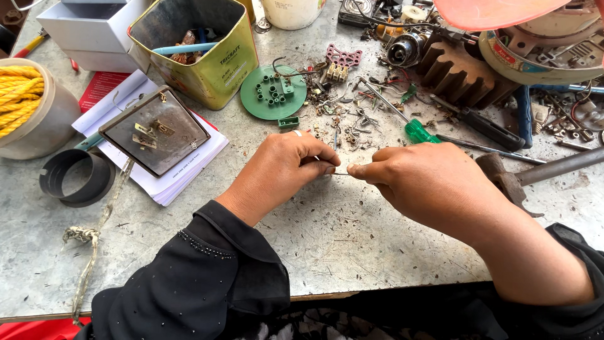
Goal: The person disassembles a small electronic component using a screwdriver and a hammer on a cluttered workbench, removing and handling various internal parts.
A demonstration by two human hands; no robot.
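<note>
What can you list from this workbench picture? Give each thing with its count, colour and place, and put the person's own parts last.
wire: one, thin, pale, pinched between both hands
tin: one, green, open, back left
disc: one, green, centre back
screwdriver: one, green handle, just behind the right hand
hammer: one, rusty, right edge
plate: one, grey, square, on the papers at left
ring: one, black, left
rope: one coil, yellow, far left
box: one, white, back left
table: one, grey, scratched
left hand: one, pinching the wire
right hand: one, pinching the wire
</note>
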